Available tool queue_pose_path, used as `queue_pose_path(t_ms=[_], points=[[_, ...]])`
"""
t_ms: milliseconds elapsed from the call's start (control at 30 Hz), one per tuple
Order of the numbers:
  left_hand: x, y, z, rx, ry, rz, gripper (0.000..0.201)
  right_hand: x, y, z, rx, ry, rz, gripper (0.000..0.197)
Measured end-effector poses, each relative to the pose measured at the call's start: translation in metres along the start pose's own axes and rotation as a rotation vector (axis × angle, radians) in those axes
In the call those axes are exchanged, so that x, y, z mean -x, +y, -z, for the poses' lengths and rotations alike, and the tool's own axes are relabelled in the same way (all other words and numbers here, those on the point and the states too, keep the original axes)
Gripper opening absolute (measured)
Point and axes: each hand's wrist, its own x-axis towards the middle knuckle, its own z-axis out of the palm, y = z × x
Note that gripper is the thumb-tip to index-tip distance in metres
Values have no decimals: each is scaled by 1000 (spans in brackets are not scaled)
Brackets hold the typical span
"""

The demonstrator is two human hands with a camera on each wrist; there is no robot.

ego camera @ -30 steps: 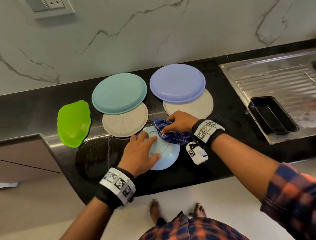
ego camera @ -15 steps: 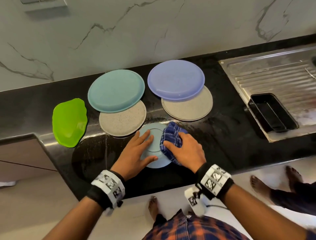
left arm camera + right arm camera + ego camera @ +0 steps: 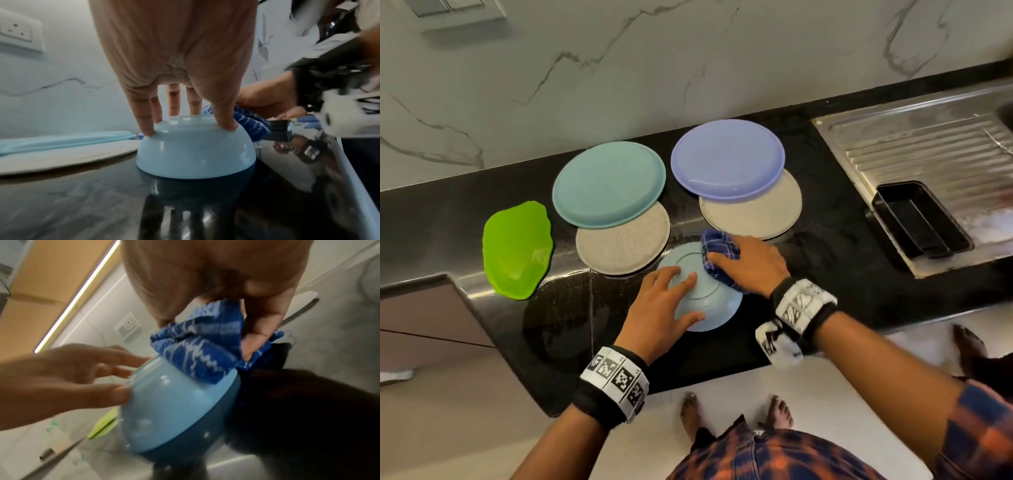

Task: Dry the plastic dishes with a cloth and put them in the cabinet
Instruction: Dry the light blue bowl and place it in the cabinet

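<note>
A light blue plastic bowl [image 3: 710,305] stands upside down on the black counter [image 3: 571,308]. My left hand [image 3: 681,291] rests on top of it, fingers spread and fingertips [image 3: 149,129] pressing its base. My right hand [image 3: 743,263] grips a bunched blue checked cloth [image 3: 717,245] and presses it against the bowl's far right side. In the right wrist view the cloth [image 3: 197,350] lies over the bowl [image 3: 174,410], pinched under my thumb. In the left wrist view the bowl [image 3: 195,151] sits rim down, with the cloth [image 3: 251,126] behind it.
Behind the bowl lie a teal plate [image 3: 609,185] over a beige plate [image 3: 623,243], and a purple plate [image 3: 727,159] over another beige plate [image 3: 760,216]. A green leaf-shaped dish [image 3: 517,250] sits left. A black tray [image 3: 921,222] stands on the steel drainboard [image 3: 928,144] at right.
My right hand has swept the cloth from the bowl's far side round its right side and back up to the far right. The left hand has stayed on the bowl.
</note>
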Motion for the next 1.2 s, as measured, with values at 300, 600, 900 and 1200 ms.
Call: queue_pose_path(t_ms=[300, 600, 900, 1200], points=[[-9, 4, -1, 9, 14, 29, 70, 76, 17, -32, -141, 25, -39, 37], [-5, 1, -6, 30, 79, -19, 62, -17, 1, 5, 12, -26, 120, 34], [-3, -11, -12, 445, 186, 284, 108, -8, -9, -5, 346, -97, 449, 51], [-10, -19, -19, 504, 110, 331, 108, -8, -28, -2, 420, -51, 435, 41]])
